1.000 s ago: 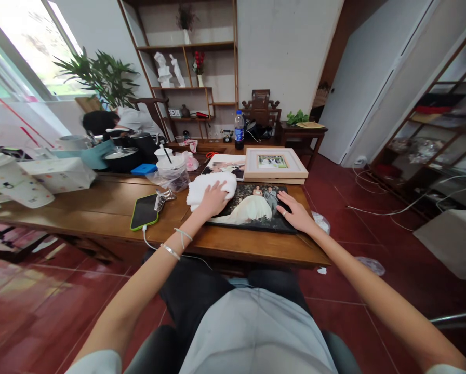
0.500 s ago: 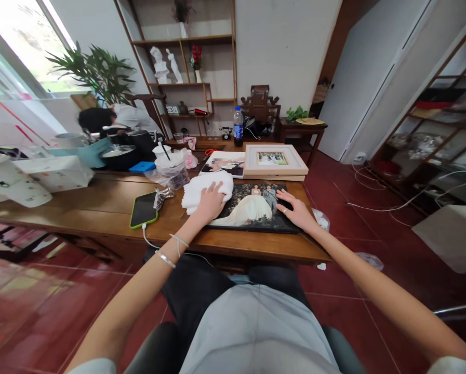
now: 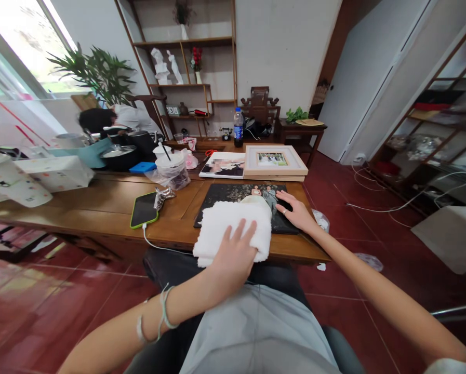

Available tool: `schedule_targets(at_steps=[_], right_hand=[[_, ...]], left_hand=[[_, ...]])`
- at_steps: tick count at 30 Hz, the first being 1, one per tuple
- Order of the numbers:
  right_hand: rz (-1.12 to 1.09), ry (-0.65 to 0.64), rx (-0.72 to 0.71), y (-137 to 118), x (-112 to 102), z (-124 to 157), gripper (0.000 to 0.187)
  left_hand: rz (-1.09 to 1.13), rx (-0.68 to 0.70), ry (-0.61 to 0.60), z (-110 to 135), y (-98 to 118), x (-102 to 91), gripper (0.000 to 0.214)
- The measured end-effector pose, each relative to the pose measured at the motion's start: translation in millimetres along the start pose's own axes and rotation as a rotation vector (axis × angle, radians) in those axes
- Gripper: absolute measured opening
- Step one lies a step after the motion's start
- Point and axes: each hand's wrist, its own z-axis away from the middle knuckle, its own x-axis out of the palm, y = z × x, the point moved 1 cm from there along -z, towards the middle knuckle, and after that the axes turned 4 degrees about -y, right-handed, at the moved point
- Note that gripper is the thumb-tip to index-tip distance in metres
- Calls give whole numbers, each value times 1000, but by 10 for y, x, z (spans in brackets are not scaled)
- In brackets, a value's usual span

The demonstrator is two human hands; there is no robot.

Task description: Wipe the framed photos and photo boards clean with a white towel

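Observation:
A folded white towel (image 3: 227,221) lies over the near left part of a dark photo panel (image 3: 221,195) that shows a couple in wedding dress. My left hand (image 3: 236,246) grips the towel from above, fingers spread across it and thumb hidden. The towel covers most of the pictured white gown and reaches over the table's front edge. At the panel's right side, my right hand (image 3: 295,210) rests with its fingers stretched out on the picture, holding nothing else.
Behind the panel lie a light-framed picture (image 3: 275,161) and a white-edged photo (image 3: 223,165). A bottle (image 3: 238,127) stands farther back. Left on the wooden table (image 3: 100,208) are a charging phone (image 3: 144,209), a bagged cup (image 3: 172,169) and a blue box (image 3: 142,167). A person sits behind the pots.
My left hand has drawn the towel from the panel's far left corner toward me and slightly right, down to the front edge. My right hand has stayed in place.

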Motion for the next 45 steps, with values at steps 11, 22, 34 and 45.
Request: schedule_targets(at_steps=[11, 22, 34, 45], right_hand=[[13, -7, -30, 30, -1, -4, 42], [-13, 18, -27, 58, 17, -12, 38], [-23, 17, 38, 24, -22, -18, 36], [-74, 18, 53, 39, -29, -22, 38]], left_hand=[[70, -141, 157, -988, -1091, 213, 37], [-23, -83, 121, -770, -453, 95, 30], [-17, 60, 107, -579, -70, -43, 28], [-27, -80, 101, -1496, -417, 47, 35]])
